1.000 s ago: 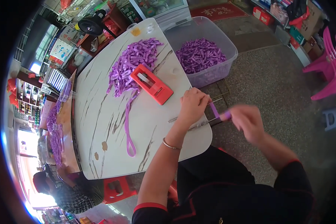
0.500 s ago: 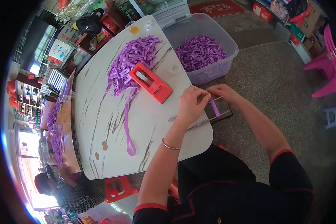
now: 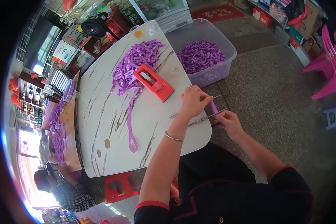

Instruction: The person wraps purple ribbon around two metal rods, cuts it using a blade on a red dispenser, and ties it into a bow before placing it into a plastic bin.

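A short purple ribbon [image 3: 214,107] runs between two thin metal rods [image 3: 202,119] that stick out past the table's right edge. At its far end my left hand [image 3: 192,101] pinches it near the far rod, thumb and forefinger together. By the near rod, my right hand [image 3: 229,122] has its fingers closed at the ribbon's other end; the fingertips partly hide it. On the table a long ribbon loop [image 3: 130,128] trails from a heap of purple ribbons [image 3: 136,61]. Against the heap lies a red box-shaped holder [image 3: 154,83] with a slot in it.
A clear plastic tub [image 3: 212,74] of purple ribbon pieces stands beyond the marble-patterned table [image 3: 100,100]. Another person [image 3: 67,192] sits at lower left, near a red stool [image 3: 117,188]. A pink chair [image 3: 328,67] and a small light stool [image 3: 331,116] are at right.
My right hand has come down from the far rod beside my left hand to the near rod. The left hand stays at the far end of the ribbon.
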Available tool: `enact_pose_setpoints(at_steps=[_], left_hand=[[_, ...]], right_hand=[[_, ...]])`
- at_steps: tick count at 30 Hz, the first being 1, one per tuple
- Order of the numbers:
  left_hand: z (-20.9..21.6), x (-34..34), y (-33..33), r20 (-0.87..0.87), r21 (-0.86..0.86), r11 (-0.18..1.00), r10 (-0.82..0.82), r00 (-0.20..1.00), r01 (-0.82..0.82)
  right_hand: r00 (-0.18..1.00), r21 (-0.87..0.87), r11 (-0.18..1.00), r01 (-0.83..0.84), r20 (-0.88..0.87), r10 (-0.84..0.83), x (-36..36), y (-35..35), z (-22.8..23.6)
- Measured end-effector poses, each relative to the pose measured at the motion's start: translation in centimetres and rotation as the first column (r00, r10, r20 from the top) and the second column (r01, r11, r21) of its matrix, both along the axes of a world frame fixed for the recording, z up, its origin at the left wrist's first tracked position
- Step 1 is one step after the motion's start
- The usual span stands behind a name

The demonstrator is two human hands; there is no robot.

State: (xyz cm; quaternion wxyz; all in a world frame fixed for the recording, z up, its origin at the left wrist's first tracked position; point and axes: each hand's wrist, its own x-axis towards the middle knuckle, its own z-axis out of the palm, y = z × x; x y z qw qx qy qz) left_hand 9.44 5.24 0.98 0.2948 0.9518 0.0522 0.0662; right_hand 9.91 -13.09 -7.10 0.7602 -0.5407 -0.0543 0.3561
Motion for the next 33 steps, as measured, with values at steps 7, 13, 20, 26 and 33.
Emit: enact_pose_setpoints(at_steps=[7, 13, 20, 26, 33], left_hand=[[0.0, 0.0, 0.1, -0.019, 0.042, 0.999, 0.004, 1.000, -0.003], [0.2, -1.7, -0.4, 0.251, -0.066, 0.998, 0.014, 0.968, 0.003], [2.5, -9.0, -3.7, -0.279, -0.950, 0.196, -0.189, 0.941, -0.243], [2.2, -10.3, -7.0, -0.334, -0.929, -0.128, -0.111, 0.936, -0.347], [-0.4, -8.8, -7.0, -0.130, -0.730, -0.647, -0.181, 0.975, -0.217]], right_hand=[[0.999, -0.059, 0.998, 0.019, 0.029, -0.018, 0.0, 0.0, 3.5], [0.984, -0.167, 0.973, -0.160, 0.056, 0.172, 0.7, -0.6, 4.5], [0.963, -0.205, 0.949, -0.240, 0.071, 0.259, 1.0, -1.1, 5.1], [0.948, -0.172, 0.940, -0.295, 0.070, 0.311, 1.1, -1.1, 4.9], [0.960, -0.153, 0.954, -0.257, 0.069, 0.270, 1.1, -0.9, 5.2]])
